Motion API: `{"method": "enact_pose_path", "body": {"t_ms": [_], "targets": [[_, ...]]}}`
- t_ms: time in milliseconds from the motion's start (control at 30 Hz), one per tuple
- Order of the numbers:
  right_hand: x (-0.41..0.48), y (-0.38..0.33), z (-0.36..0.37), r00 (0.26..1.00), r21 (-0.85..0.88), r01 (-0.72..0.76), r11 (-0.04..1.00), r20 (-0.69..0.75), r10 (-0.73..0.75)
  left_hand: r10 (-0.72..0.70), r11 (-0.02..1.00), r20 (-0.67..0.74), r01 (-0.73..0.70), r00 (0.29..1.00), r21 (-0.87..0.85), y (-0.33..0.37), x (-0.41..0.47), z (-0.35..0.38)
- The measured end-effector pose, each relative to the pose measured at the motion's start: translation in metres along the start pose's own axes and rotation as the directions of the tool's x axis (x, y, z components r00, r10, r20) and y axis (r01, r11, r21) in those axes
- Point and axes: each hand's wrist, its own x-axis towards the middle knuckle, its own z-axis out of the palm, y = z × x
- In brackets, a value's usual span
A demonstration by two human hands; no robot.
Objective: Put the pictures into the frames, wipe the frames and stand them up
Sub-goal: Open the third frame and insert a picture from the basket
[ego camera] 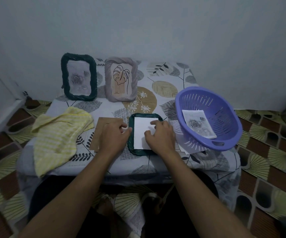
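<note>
1. The left hand (pixel 114 134) pinches the flat green frame (pixel 139 152) by its left rim; the right hand (pixel 161 136) presses bent fingertips on the white sheet (pixel 141 133) inside.
2. Three frames: two standing, one flat.
3. The flat green frame lies mid-table (pixel 164 93), long axis pointing away from the person.

Hidden: right hand (pixel 161 136) covers white paper (pixel 141 133) near-right corner; left hand (pixel 114 136) covers backing board (pixel 98 133) right part; sheet (pixel 184 149) mostly under basket (pixel 224 121).

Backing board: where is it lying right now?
Head view: the brown backing board lies flat on the table, between the yellow cloth on its left and the face-down green frame on its right, partly under the left hand.
</note>
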Motion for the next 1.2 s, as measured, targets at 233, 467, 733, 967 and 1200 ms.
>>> {"method": "enact_pose_path", "body": {"t_ms": [233, 467, 733, 967, 1200], "targets": [[-0.012, -0.041, 0.024, 0.928, -0.137, 0.343, 0.929, 0.2, -0.313, -0.269, 0.954, -0.023, 0.27, 0.963, 0.128, -0.04, 0.004, -0.039], [-0.019, -0.053, 0.047, 0.882, -0.287, 0.459, 0.841, 0.261, -0.392, -0.325, 0.882, 0.004, 0.302, 0.946, 0.362, -0.049, -0.008, -0.046], [-0.018, -0.053, 0.052, 0.884, -0.265, 0.46, 0.848, 0.227, -0.408, -0.371, 0.929, -0.003, 0.371, 0.929, -0.002, -0.047, -0.006, -0.055], [-0.02, -0.057, 0.044, 0.917, -0.154, 0.358, 0.921, 0.245, -0.315, -0.422, 0.833, 0.04, 0.405, 0.906, -0.378, -0.037, 0.004, -0.066], [-0.009, -0.045, 0.016, 0.981, 0.543, -0.084, 0.836, 0.192, -0.026, -0.414, 0.634, 0.074, 0.346, 0.907, -0.692, -0.013, 0.006, -0.06]]}}
